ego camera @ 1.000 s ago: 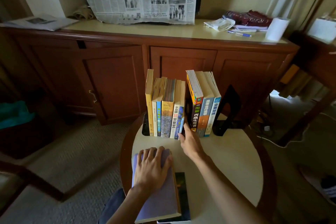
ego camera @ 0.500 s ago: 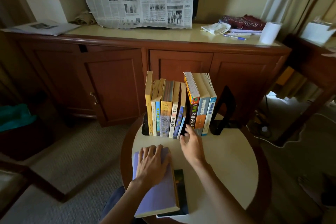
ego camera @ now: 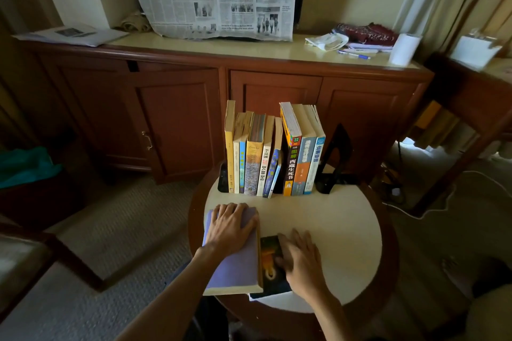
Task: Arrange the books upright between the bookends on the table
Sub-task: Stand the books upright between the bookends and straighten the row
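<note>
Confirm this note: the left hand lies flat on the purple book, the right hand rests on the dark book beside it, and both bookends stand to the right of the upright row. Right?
Not quite. The head view shows one black bookend at the left end of the upright row and the other bookend at the right end. The rest holds: left hand flat on the purple book, right hand on the dark book.

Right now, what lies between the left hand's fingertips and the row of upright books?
In the head view, only bare tabletop separates the left hand, resting on the lavender book, from the upright books.
</note>
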`<state>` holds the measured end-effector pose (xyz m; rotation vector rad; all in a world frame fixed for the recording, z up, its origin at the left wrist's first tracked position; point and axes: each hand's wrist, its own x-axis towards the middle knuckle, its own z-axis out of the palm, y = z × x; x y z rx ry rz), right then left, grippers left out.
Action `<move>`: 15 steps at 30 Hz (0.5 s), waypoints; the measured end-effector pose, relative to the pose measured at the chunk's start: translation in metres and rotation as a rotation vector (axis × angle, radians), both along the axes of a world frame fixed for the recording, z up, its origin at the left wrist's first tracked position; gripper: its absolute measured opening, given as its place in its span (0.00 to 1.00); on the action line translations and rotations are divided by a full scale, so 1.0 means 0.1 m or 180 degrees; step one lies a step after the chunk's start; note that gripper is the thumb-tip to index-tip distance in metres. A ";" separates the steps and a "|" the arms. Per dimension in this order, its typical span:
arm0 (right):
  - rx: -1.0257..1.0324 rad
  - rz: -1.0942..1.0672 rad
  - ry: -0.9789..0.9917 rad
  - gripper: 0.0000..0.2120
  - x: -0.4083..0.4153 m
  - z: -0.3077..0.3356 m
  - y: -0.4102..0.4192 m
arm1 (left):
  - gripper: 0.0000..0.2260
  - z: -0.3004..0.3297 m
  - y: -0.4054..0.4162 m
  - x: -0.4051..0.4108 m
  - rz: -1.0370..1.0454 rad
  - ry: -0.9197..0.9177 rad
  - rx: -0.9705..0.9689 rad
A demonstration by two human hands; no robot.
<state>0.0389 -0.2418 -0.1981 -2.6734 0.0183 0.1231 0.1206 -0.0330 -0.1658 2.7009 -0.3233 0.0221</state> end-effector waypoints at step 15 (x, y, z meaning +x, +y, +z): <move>-0.0109 -0.1518 0.0122 0.27 -0.01 0.20 -0.48 | 0.23 -0.06 -0.18 0.04 0.0014 -0.0081 0.0398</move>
